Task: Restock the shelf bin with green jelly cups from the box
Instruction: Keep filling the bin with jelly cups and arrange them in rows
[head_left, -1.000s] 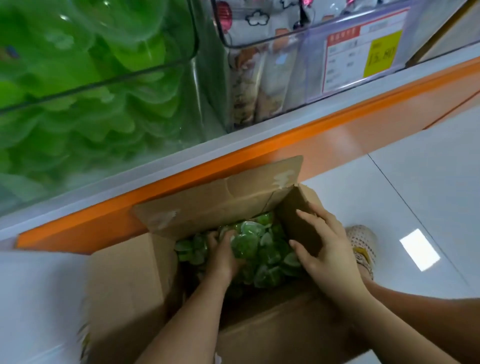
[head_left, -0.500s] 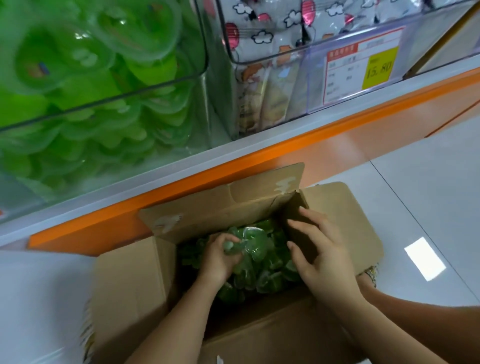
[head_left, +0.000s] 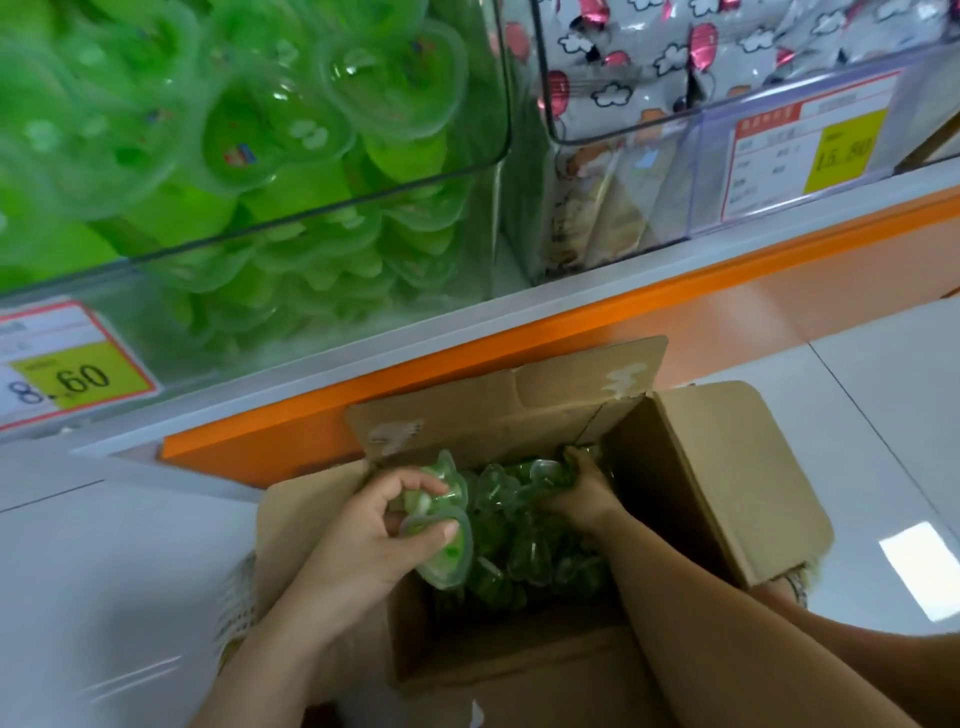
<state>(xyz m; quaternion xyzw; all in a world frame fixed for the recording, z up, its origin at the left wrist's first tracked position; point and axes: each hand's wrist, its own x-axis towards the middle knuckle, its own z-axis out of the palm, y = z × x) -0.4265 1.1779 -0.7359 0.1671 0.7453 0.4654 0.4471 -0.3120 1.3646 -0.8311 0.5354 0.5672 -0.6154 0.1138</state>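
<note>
Far left, on the shelf front: a price tag (head_left: 72, 364) with 8.60 on yellow. Above and right of it, a clear bin (head_left: 363, 197), heaped with green jelly cups (head_left: 270, 135). Below the bin, along the shelf edge, an orange strip (head_left: 467, 364).

Lower down, an open box (head_left: 727, 493), flaps spread. At its left rim, the left hand (head_left: 363, 545): grip closed, fingers and thumb curled round a couple of held cups (head_left: 441, 556), thumb pressed on a lid, just above the heap. Inside the box, many loose cups (head_left: 514, 545), piled across the bottom. Toward the far right corner, the right hand (head_left: 576, 493), back upward, fingertips buried in the pile. Grip there hidden: round a cup or merely pushed in, cannot tell.

Up right, beside the first bin, a second bin (head_left: 623, 137) of patterned packets (head_left: 613, 67), fronted by another tag (head_left: 810, 150) with a yellow patch. Bottom right, past the box flap, part of a shoe (head_left: 797, 582) on white floor (head_left: 883, 415).
</note>
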